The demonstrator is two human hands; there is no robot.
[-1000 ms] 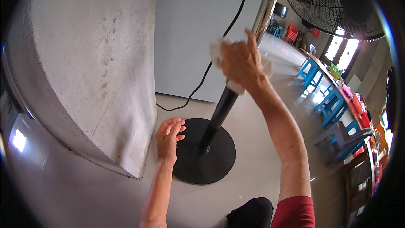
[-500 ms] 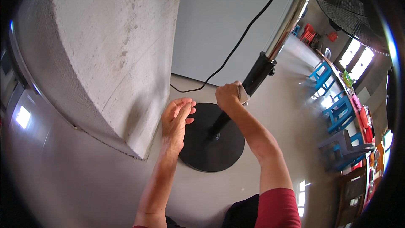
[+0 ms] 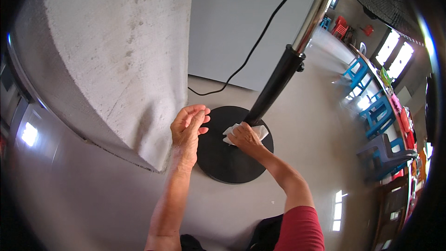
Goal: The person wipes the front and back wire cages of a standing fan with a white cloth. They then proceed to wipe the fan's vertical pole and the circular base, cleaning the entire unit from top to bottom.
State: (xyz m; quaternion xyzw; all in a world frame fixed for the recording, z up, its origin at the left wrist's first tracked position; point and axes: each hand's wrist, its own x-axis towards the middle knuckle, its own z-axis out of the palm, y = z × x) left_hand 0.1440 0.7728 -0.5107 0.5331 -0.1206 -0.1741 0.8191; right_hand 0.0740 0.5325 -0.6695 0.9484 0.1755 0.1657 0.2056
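A standing fan's black pole [image 3: 274, 87] rises from a round black base [image 3: 220, 167] on the floor. My right hand [image 3: 246, 138] presses a crumpled white cloth [image 3: 261, 131] around the pole's foot, where it meets the base. Cloth edges stick out on both sides of the fingers; the pole's lowest end is hidden behind them. Over the base's left edge hovers my left hand [image 3: 186, 130], empty, its fingers loosely bent and apart. Higher up, the black tube gives way to a chrome section [image 3: 317, 16], with a black knob [image 3: 300, 67] at the joint.
A rough whitish pillar [image 3: 121, 65] stands close on my left. Behind the fan are a grey panel [image 3: 227, 28] and a black cord [image 3: 265, 30]. The fan's wire cage [image 3: 383, 0] is at upper right. Blue stools [image 3: 377, 114] line a cluttered table farther right.
My right hand has slid down the pole with the cloth, from mid-tube to its foot. My left hand has shifted slightly left, still empty. The view has moved a little.
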